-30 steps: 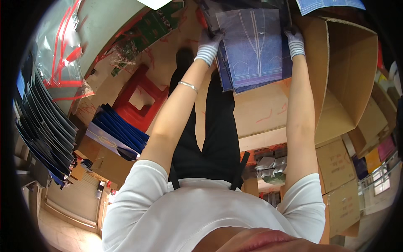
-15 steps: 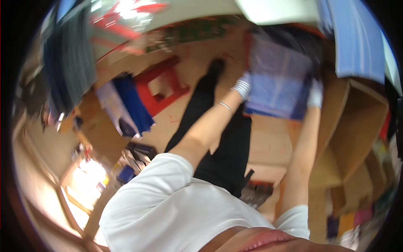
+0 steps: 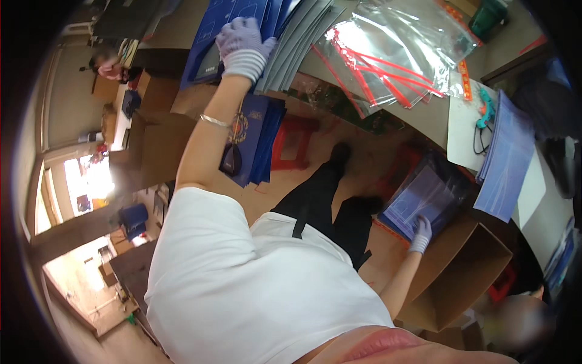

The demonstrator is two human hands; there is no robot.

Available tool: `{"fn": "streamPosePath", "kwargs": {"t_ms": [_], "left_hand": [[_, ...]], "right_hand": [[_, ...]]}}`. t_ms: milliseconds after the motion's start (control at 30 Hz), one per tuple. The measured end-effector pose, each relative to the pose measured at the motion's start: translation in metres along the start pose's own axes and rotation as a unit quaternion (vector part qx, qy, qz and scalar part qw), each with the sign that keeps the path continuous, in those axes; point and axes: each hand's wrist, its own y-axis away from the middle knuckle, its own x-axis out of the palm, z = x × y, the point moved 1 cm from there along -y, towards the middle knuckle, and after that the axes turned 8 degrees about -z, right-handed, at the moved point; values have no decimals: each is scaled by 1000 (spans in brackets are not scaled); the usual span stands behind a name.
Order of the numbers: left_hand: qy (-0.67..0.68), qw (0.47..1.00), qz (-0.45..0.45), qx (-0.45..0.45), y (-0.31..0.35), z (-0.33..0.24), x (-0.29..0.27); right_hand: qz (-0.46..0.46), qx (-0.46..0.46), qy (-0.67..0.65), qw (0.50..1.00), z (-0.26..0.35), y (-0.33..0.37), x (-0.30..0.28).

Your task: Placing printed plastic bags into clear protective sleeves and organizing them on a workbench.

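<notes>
My left hand (image 3: 244,50), in a pale glove, lies with fingers apart on blue printed sheets (image 3: 242,11) at the table's near edge. Beside it is a fanned stack of grey sheets (image 3: 298,45). Lower right, my right hand (image 3: 422,235), also gloved, rests its outstretched fingers on the near edge of a pack of blue printed sheets (image 3: 409,197) with clear plastic around it. Whether its thumb goes under the pack is hidden.
Clear plastic bags with red strips (image 3: 400,54) lie on the table. Below it are hanging blue sheets (image 3: 251,136) and a red stool (image 3: 294,142). An open cardboard box (image 3: 461,273) stands at right, near light-blue sheets (image 3: 506,161) overhanging the edge. Another person (image 3: 109,65) is far left.
Both hands were at the pack of blue sheets. My left hand has left it and moved up and left to the table; my right hand stays at its near edge. The view has turned.
</notes>
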Motion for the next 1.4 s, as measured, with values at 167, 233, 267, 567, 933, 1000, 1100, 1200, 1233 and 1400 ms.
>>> {"fn": "streamPosePath", "kwargs": {"t_ms": [167, 233, 267, 567, 933, 1000, 1100, 1200, 1233, 1400], "left_hand": [[-52, 976, 192, 86, -32, 30, 21], [-11, 989, 73, 126, -32, 66, -4], [12, 989, 8, 147, -39, 89, -25], [222, 824, -248, 459, -68, 123, -174], [711, 621, -292, 156, -90, -67, -146], [423, 821, -327, 202, -105, -118, -91], [516, 766, 78, 375, -99, -215, 94], [391, 779, 200, 447, -61, -270, 157], [389, 787, 199, 435, -52, -279, 171], [527, 745, 270, 308, -37, -297, 192]], "right_hand": [[175, -220, -36, 959, 168, 96, 171], [256, -266, -92, 925, 231, 128, 219], [280, -284, -95, 912, 264, 149, 234], [525, -56, -421, 738, 394, 154, 188], [206, -188, -558, 782, 323, 128, 36], [102, -164, -541, 818, 321, 148, 12], [-223, -508, 61, 830, 310, 119, -5], [-369, -586, 422, 586, 267, 116, -27], [-365, -571, 367, 637, 251, 119, -34], [-319, -432, 45, 843, 252, 164, -40]]}}
